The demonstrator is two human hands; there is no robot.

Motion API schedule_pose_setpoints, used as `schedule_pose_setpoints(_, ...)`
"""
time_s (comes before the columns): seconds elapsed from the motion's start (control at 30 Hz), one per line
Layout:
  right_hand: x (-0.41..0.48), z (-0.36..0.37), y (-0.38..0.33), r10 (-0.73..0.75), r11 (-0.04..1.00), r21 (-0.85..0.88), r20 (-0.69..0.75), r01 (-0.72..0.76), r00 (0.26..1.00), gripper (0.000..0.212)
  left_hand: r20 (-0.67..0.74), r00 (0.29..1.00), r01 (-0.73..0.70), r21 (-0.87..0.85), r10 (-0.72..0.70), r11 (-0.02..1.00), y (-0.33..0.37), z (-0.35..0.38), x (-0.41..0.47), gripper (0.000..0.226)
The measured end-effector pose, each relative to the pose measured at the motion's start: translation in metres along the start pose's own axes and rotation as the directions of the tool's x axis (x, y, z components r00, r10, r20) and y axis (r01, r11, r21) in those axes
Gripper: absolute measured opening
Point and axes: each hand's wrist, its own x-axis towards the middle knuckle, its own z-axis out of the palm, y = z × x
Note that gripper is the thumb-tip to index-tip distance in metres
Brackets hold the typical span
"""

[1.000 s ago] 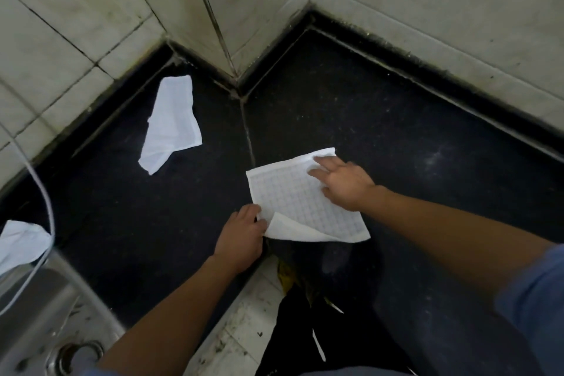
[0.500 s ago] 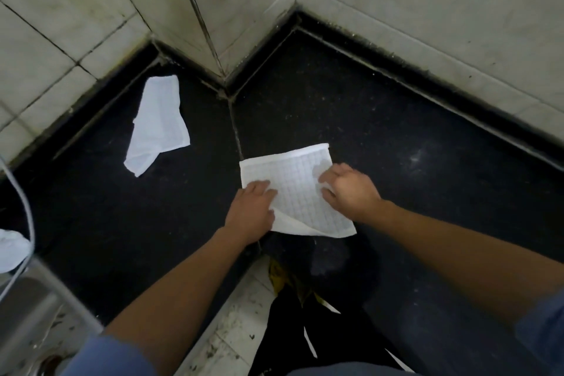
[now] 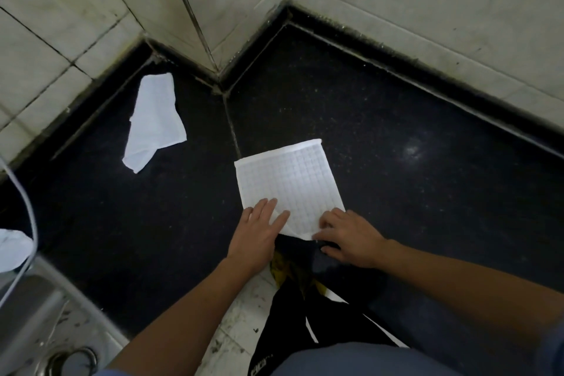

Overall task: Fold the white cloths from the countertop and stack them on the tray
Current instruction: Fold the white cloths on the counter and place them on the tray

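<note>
Head view: the left hand (image 3: 259,232) lies flat, fingers straight and slightly spread, pressing the near left corner of the gridded white cloth (image 3: 290,180). The right hand (image 3: 351,236) sits on the near right corner with fingers bent, and I cannot tell whether it pinches the edge or only presses it. The cloth lies on the black desk (image 3: 396,107), running away from the fingertips toward the tiled wall corner. Its near edge is right at the desk's lip, between the two hands.

That edge is the risk, I judge: a loose flap shows beneath it, and a drag toward the body could pull the cloth off the lip or set the fold askew — the corners would not meet.

A second white cloth (image 3: 152,122) lies crumpled well apart, beyond and left of the left hand. A third cloth (image 3: 12,247) is cut off at the frame's left edge, near a steel sink (image 3: 33,308) and a white cable (image 3: 23,192). The tray is not in view, so the stacking place is unknown. How many layers the gridded cloth has is hard to make out.
</note>
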Motion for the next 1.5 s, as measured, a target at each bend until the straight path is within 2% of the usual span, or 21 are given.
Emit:
schedule_pose_setpoints(0.07,-0.003,-0.001,-0.001,-0.014,1.000,0.015,0.013,0.014,1.000,0.026,0.014,1.000,-0.018,0.017,0.018,1.000,0.003,0.003,-0.004,0.056)
schedule_pose_setpoints(0.2,-0.008,0.000,0.003,0.048,0.997,0.055,-0.004,-0.048,0.999,0.028,0.036,0.999,-0.002,0.083,-0.001,0.997,0.002,0.007,-0.009,0.025)
schedule_pose_setpoints(0.37,-0.010,0.006,0.003,0.122,0.991,0.059,-0.034,-0.120,0.992,0.042,0.011,0.999,0.045,0.086,-0.046,0.995,-0.001,0.011,-0.026,0.021)
schedule_pose_setpoints(0.47,-0.005,0.007,-0.004,0.140,0.990,0.020,-0.056,-0.139,0.989,0.050,-0.016,0.997,0.077,0.012,-0.077,0.997,-0.005,0.013,-0.035,0.022)
schedule_pose_setpoints(0.53,0.001,0.007,-0.010,0.150,0.988,-0.022,-0.085,-0.153,0.985,0.054,-0.051,0.991,0.119,-0.131,-0.127,0.984,-0.006,0.013,-0.040,0.022)
schedule_pose_setpoints(0.63,0.010,0.011,-0.020,0.128,0.988,-0.068,-0.157,-0.140,0.979,0.038,-0.066,0.970,0.197,-0.342,-0.233,0.919,-0.010,0.013,-0.045,0.016)
schedule_pose_setpoints(0.7,0.014,0.013,-0.020,0.089,0.989,-0.095,-0.219,-0.112,0.972,0.019,-0.028,0.965,0.232,-0.388,-0.263,0.892,-0.015,0.013,-0.051,0.013)
schedule_pose_setpoints(0.77,0.013,0.014,-0.013,0.065,0.990,-0.106,-0.236,-0.092,0.970,0.012,-0.002,0.965,0.241,-0.378,-0.261,0.894,-0.022,0.015,-0.057,0.013)
schedule_pose_setpoints(0.83,0.008,0.012,-0.003,0.051,0.996,-0.067,-0.188,-0.065,0.981,0.007,0.006,0.966,0.244,-0.366,-0.260,0.898,-0.027,0.018,-0.063,0.013)
schedule_pose_setpoints(0.97,-0.001,-0.016,0.011,0.121,0.988,0.094,0.056,-0.126,0.991,0.020,0.004,0.969,0.229,-0.398,-0.248,0.888,-0.032,0.011,-0.064,0.013)
schedule_pose_setpoints(1.13,0.019,-0.056,0.034,0.313,0.863,0.407,0.038,-0.300,0.949,0.009,-0.002,0.934,0.299,-0.548,-0.359,0.781,-0.051,-0.020,-0.035,0.014)
schedule_pose_setpoints(1.17,0.026,-0.061,0.041,0.366,0.825,0.457,0.014,-0.332,0.930,0.004,-0.003,0.918,0.324,-0.573,-0.397,0.753,-0.057,-0.027,-0.025,0.014)
schedule_pose_setpoints(1.27,0.054,-0.074,0.057,0.490,0.737,0.558,-0.052,-0.382,0.870,0.010,-0.028,0.863,0.382,-0.616,-0.504,0.689,-0.074,-0.043,0.010,0.014)
schedule_pose_setpoints(1.33,0.073,-0.078,0.063,0.579,0.649,0.633,-0.052,-0.422,0.814,0.011,0.004,0.830,0.434,-0.632,-0.557,0.642,-0.084,-0.047,0.033,0.014)
schedule_pose_setpoints(1.4,0.090,-0.077,0.069,0.647,0.586,0.664,-0.038,-0.464,0.762,0.012,0.054,0.808,0.486,-0.625,-0.587,0.611,-0.093,-0.046,0.051,0.014)
schedule_pose_setpoints(1.5,0.108,-0.074,0.075,0.698,0.576,0.601,-0.010,-0.554,0.716,0.014,0.116,0.797,0.534,-0.594,-0.593,0.602,-0.102,-0.041,0.070,0.014)
